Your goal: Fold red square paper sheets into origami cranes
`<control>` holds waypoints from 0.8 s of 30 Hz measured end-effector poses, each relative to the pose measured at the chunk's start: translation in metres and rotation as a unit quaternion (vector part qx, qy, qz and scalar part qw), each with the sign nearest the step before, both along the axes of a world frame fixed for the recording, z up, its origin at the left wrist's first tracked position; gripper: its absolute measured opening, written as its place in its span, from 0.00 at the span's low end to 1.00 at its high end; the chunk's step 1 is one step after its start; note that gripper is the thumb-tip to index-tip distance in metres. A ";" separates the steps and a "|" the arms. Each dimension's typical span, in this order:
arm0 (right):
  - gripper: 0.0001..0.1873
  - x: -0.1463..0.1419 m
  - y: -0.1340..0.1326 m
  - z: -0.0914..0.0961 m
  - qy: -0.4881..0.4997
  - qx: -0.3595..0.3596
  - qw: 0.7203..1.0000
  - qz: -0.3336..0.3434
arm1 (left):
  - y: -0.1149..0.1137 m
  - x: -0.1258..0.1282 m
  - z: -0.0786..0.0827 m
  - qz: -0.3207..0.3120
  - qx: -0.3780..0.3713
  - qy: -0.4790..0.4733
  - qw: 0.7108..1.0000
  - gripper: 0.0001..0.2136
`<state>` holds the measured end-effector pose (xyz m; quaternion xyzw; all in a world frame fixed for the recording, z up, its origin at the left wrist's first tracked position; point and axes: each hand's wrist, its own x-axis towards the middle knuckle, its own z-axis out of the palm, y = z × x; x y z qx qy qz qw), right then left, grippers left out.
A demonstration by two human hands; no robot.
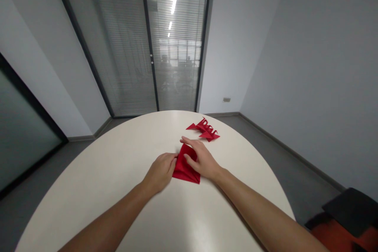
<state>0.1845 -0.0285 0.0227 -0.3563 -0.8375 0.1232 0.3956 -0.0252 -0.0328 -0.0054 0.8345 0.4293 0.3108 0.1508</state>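
A folded sheet of red paper (186,171) lies on the white table in front of me, one corner pointing away and a layered edge toward me. My left hand (162,170) pinches its left edge between thumb and fingers. Over its right side rests my right hand (203,159), fingers stretched out and apart, with the thumb lying on the paper. Part of the paper's right side is hidden under that hand. Just beyond my right hand stand several folded red paper figures (206,129) with pointed tips, bunched close together.
The round white table (118,177) fills the lower view. A black and red chair (351,216) stands at the lower right, beside the table. Behind the table are a glass door with blinds (126,47) and a grey wall with a socket (226,99).
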 end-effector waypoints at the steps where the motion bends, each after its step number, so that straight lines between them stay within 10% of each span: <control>1: 0.32 -0.001 -0.001 0.001 -0.010 0.008 1.000 0.015 | -0.001 0.000 0.001 -0.007 0.011 0.006 1.000 0.16; 10: 0.08 -0.002 0.002 -0.001 0.011 0.027 0.999 -0.021 | 0.000 0.000 0.002 -0.007 0.013 0.007 1.000 0.14; 24: 0.20 -0.004 0.004 -0.011 0.133 -0.066 0.989 -0.013 | -0.003 0.002 0.006 -0.009 0.010 0.015 1.000 0.14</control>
